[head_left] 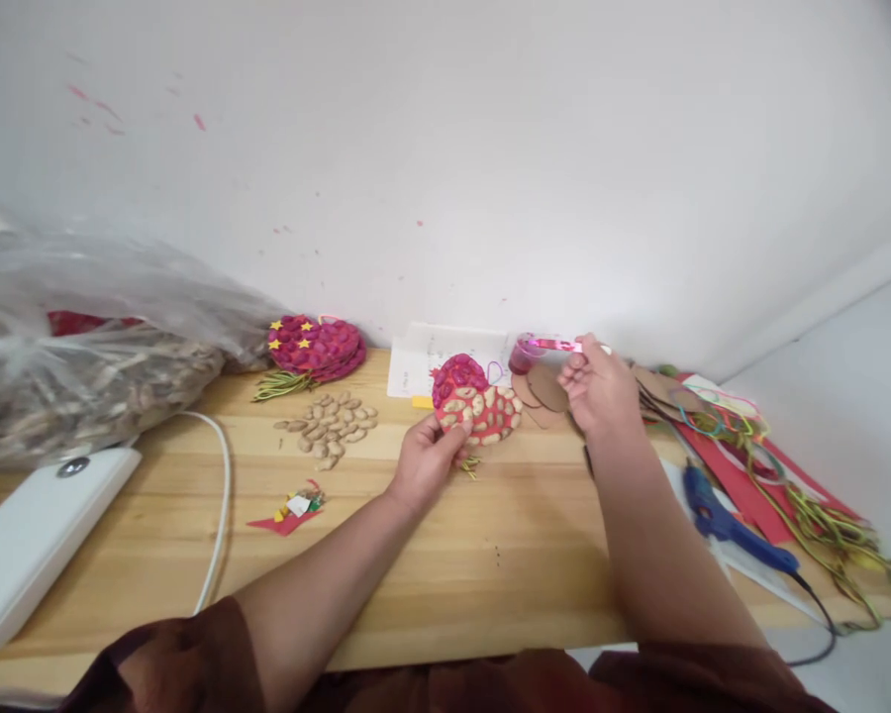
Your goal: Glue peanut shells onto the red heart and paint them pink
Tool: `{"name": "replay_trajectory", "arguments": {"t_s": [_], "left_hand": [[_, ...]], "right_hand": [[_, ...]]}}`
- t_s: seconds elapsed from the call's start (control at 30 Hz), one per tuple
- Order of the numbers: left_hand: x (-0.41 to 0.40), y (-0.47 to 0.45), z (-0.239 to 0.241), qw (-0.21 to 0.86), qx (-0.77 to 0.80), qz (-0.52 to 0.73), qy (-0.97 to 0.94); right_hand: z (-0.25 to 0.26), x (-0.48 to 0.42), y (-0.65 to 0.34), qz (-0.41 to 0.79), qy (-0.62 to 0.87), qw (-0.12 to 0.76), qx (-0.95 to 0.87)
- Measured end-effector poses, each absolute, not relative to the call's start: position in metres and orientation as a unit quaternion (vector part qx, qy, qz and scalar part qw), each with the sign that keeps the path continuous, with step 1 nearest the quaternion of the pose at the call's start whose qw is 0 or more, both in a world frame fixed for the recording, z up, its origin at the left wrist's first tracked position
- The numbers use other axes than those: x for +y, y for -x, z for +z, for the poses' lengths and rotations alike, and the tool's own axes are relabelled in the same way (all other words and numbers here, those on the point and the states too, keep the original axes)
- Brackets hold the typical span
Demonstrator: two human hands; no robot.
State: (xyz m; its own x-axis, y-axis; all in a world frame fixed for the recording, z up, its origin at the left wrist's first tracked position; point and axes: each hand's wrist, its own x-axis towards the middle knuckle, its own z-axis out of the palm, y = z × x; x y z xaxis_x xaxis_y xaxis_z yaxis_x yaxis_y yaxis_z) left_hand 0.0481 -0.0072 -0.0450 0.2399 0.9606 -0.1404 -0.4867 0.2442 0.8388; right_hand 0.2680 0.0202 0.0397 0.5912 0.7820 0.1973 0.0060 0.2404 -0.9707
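Gripping a peanut-covered red disc between thumb and fingers, the left hand is seen in the head view above the middle of the wooden tabletop. A smaller purple round meets the disc's upper left edge; whether the two are joined cannot be told. The right hand, closed on a thin pink-stained stick, is raised to the right of the disc; the stick's far end lies at a cup of dark pink liquid. Brown discs lie beside this hand, and white paper lies behind the purple round. To the left are loose peanuts, a stack of purple pieces with yellow stars, small colored scraps and a clear plastic bag. At the far right, a blue glue gun lies near tangled green cords.
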Motion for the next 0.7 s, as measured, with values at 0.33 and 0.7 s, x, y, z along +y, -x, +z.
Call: {"name": "replay_trajectory", "arguments": {"t_s": [0.33,0.7], "left_hand": [[-0.011,-0.047,-0.048,0.698,0.341,0.500,-0.382],[-0.012,-0.047,-0.038,0.730,0.373,0.485,-0.305]], "right_hand": [[0.026,-0.030,-0.204,0.248,0.464,0.722,-0.450],[0.007,-0.030,-0.204,0.210,0.467,0.734,-0.446]]}}
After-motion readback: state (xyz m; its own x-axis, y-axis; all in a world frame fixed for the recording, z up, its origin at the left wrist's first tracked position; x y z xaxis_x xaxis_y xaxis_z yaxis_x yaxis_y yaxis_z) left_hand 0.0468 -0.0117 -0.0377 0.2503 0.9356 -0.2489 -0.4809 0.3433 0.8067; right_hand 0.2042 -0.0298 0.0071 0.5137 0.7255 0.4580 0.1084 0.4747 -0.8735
